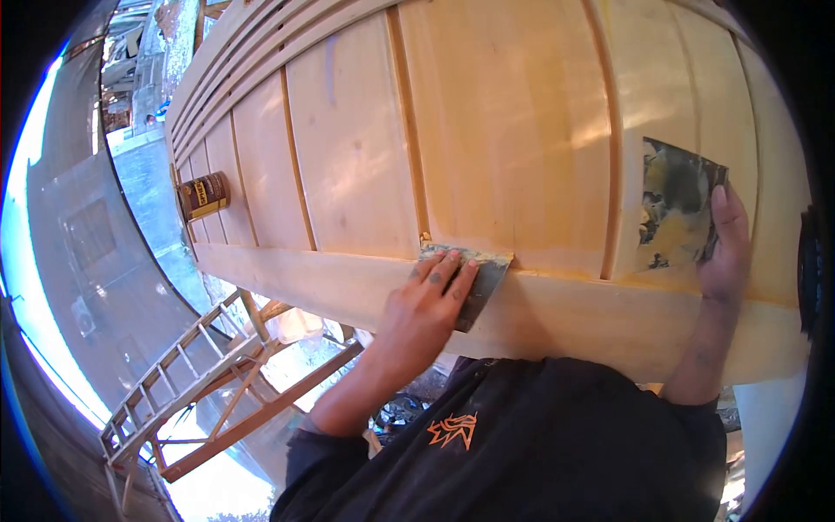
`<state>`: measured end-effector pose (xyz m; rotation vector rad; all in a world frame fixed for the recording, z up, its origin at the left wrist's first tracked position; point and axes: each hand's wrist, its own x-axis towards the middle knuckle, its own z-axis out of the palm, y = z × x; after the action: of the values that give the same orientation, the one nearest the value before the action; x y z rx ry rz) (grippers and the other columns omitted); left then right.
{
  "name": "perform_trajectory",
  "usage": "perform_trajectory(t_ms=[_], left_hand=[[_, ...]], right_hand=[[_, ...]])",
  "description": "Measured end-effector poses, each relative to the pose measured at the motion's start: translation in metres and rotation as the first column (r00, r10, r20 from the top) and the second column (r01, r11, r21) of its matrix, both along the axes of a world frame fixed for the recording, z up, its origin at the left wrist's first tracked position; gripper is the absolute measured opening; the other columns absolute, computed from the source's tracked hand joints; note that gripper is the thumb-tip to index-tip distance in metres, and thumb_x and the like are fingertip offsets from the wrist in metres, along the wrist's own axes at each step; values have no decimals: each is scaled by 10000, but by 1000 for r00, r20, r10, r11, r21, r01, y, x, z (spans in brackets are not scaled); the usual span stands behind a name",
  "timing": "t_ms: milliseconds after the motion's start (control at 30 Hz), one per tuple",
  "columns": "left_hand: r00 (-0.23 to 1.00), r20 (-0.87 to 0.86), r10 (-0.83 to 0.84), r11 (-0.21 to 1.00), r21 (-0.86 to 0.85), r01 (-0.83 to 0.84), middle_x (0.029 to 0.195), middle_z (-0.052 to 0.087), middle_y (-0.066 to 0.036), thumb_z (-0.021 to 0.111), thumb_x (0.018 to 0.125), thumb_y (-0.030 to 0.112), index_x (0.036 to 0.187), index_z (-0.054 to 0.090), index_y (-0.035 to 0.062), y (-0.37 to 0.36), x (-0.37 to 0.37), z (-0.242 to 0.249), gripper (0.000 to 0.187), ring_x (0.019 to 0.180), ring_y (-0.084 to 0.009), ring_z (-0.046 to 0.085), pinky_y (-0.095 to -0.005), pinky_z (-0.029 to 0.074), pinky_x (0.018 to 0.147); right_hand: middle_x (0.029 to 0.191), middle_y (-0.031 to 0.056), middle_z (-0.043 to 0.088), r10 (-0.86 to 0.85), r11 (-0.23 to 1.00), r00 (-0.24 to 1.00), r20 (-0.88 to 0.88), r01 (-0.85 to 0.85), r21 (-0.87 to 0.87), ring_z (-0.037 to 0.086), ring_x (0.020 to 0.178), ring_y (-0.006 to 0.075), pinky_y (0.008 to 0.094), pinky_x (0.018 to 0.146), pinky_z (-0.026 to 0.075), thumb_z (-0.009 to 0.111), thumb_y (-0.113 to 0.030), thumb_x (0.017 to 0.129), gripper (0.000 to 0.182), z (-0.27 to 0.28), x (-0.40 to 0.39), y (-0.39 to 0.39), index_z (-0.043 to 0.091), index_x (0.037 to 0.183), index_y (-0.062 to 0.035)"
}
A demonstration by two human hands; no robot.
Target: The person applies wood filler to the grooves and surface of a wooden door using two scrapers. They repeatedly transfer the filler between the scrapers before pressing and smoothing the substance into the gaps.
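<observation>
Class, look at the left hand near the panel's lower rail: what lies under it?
A worn sheet of sandpaper lies under the left hand, flat on the wooden panel. The fingers cover its middle, so the wood beneath is hidden.

A: Layout, quick. What's on the wooden panel door (487,130)?

B: A can (204,195) at its far left edge. The scraper (474,274) lies on the near rail, middle, under the left hand (426,309). The flat blade (678,209) sits to the right on a board, the right hand (726,248) at its right edge.

A: Below the door?

B: A ladder (200,383) lies lower left, nearer the person's sleeve (348,452).
</observation>
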<state>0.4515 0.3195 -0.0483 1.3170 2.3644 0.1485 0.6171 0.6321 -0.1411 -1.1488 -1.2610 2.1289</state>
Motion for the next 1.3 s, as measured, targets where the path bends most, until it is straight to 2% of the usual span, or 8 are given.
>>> perform_trajectory(t_ms=[133,233,400,500,667,767,967,1300], left_hand=[[992,97,83,974,205,-102,1114,642,-211,543,723,-134,1154,629,5,21,-53,30,462,1035,-372,619,-403,505,899],[672,501,546,659,239,-714,960,691,-80,635,869,4,1092,646,-35,32,-86,36,227,882,-115,618,-259,498,811],[365,910,198,302,298,-906,1029,672,-78,643,854,-17,1125,616,-31,28,-95,19,272,929,-148,632,-269,504,850],[395,915,88,273,359,-892,1064,662,-89,636,854,-28,1158,596,-31,6,-97,7,306,958,-165,633,-285,511,866],[588,808,37,312,550,-775,1051,665,-89,601,888,-20,1154,607,-39,-11,-75,-8,266,955,-146,616,-300,497,881],[934,328,-140,423,873,-243,1137,615,-213,621,824,-59,1195,570,-42,-17,-60,-19,375,1045,-315,615,-378,491,921],[882,-200,-426,274,901,337,1185,525,-217,667,783,42,1173,572,3,-19,-39,-13,404,1114,-396,547,-502,484,949],[903,-190,-385,388,854,345,1250,455,-193,691,732,-49,1286,506,43,-18,-69,-40,591,1176,-420,477,-484,444,984]], right_hand=[[1097,73,638,120,991,977,-176,-128,-36,601,976,117,258,877,469,497,-212,991,338,7,-13,-10,542,1216,36],[1058,59,649,84,981,960,-266,-126,-147,613,952,113,254,849,487,478,-204,997,304,14,-26,-25,557,1185,22],[1043,55,652,-10,981,964,-265,-42,-191,626,927,113,254,817,505,470,-197,999,279,33,-44,-65,565,1164,7],[1041,58,653,-71,976,968,-240,17,-219,632,924,117,261,815,513,468,-196,999,275,35,-53,-93,563,1160,5],[1037,64,655,-136,936,949,-284,28,-352,644,928,143,292,813,533,454,-207,1004,278,47,-59,-129,559,1158,-1],[1062,67,648,-160,927,953,-258,55,-371,643,943,148,299,833,533,440,-204,1008,277,63,-68,-156,546,1177,-11],[1132,87,623,-231,940,905,-357,112,-323,634,1004,172,323,885,526,398,-197,1022,296,77,-68,-178,491,1229,-6],[1173,112,610,-196,971,862,-467,106,-213,621,1060,209,358,912,522,405,-217,1021,325,84,-53,-204,468,1257,-3]])
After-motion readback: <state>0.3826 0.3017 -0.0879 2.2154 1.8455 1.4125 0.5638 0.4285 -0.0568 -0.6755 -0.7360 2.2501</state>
